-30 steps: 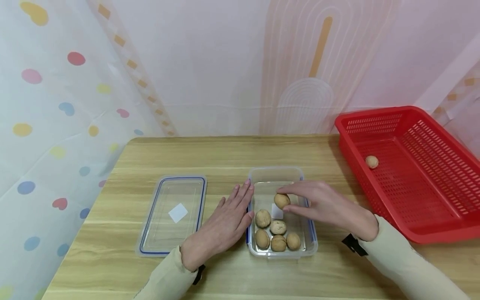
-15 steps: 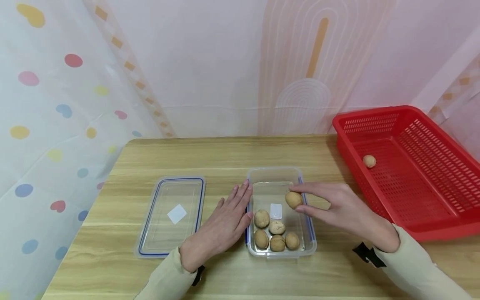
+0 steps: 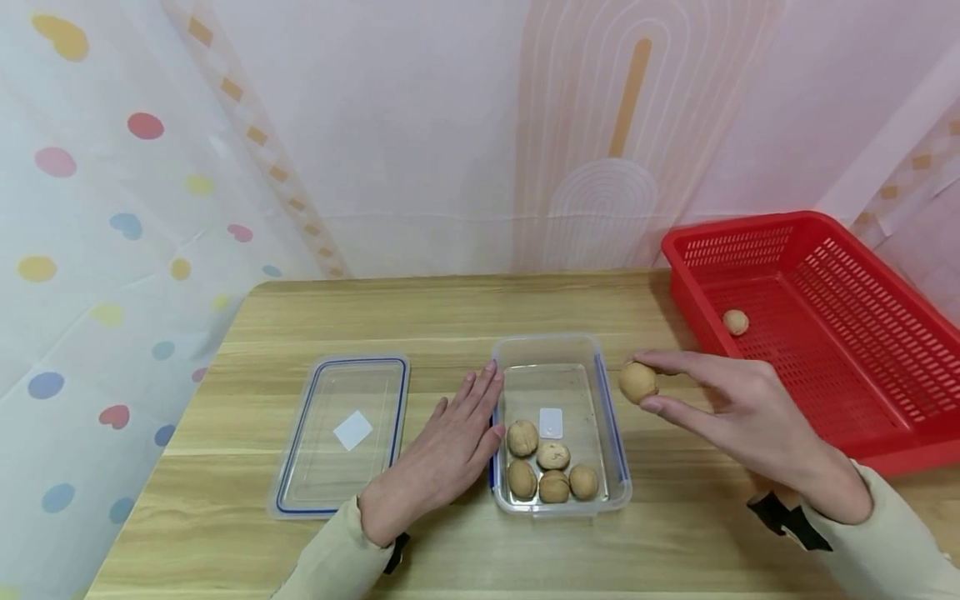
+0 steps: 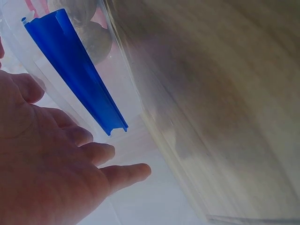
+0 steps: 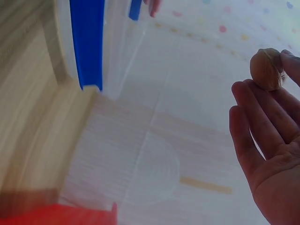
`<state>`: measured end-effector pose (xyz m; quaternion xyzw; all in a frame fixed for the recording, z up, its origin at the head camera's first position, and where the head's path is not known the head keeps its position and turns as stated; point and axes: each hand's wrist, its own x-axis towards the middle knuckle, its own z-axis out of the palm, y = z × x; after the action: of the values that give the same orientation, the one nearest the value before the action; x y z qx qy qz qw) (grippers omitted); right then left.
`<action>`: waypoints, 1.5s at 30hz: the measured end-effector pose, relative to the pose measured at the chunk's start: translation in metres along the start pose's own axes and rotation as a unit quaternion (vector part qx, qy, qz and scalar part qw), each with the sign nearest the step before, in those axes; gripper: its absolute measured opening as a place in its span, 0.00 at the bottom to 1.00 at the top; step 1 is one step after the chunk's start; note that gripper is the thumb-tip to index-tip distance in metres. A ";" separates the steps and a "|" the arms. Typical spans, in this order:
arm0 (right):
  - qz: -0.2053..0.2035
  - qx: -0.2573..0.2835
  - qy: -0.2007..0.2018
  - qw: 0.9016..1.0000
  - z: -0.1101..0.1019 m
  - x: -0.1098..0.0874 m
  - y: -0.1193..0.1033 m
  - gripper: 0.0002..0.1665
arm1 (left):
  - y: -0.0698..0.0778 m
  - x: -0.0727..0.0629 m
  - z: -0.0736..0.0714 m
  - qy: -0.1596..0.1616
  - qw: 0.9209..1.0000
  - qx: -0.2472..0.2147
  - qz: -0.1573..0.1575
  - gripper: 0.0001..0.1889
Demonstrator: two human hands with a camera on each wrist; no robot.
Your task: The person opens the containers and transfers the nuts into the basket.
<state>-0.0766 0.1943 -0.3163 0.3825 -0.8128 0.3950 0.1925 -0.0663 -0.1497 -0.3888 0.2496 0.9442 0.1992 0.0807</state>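
Observation:
Between thumb and fingers my right hand [image 3: 738, 408] pinches a walnut [image 3: 638, 382] in the air, just right of a clear plastic box [image 3: 567, 340] with blue side clips. The same walnut [image 5: 267, 69] shows in the right wrist view at the fingertips. Several walnuts [image 3: 553, 487] lie in the near half of the box, by a small white label [image 3: 551, 423]. My left hand [image 3: 450, 454] lies against the box's left side with fingers straight. A blue clip [image 4: 77, 70] hangs beside that hand in the left wrist view.
A clear lid [image 3: 343, 435] with a blue seal and a white square lies on the wooden table left of the box. The red basket [image 3: 705, 321] at the right holds one walnut [image 3: 736, 322]. A patterned cloth [image 3: 420, 142] hangs behind the table.
My right hand has carried the pinched walnut from over the box out past its right side, toward the red basket. The left hand has stayed at the box's left side.

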 end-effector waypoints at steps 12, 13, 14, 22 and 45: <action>0.020 -0.068 0.039 0.997 -0.039 -0.004 0.004 0.35 | -0.001 0.001 0.000 -0.001 1.000 0.004 -0.001 0.34; 0.025 -0.074 0.038 0.996 -0.043 -0.004 0.004 0.33 | -0.001 0.001 0.000 -0.001 1.000 0.004 -0.001 0.34; 0.031 -0.080 0.035 0.996 -0.046 -0.005 0.004 0.30 | -0.001 0.001 0.000 -0.001 1.000 0.004 -0.002 0.34; 0.076 -0.138 0.032 0.987 -0.068 -0.004 0.006 0.35 | -0.003 0.002 0.000 0.002 1.000 0.005 0.000 0.34; 0.296 -0.130 -0.034 0.946 -0.114 0.003 0.058 0.28 | -0.004 0.001 0.000 0.004 1.000 0.001 -0.001 0.34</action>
<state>-0.1223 0.3062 -0.2733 0.1091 -0.9398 0.3119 0.0869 -0.0687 -0.1520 -0.3904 0.2481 0.9449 0.1994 0.0767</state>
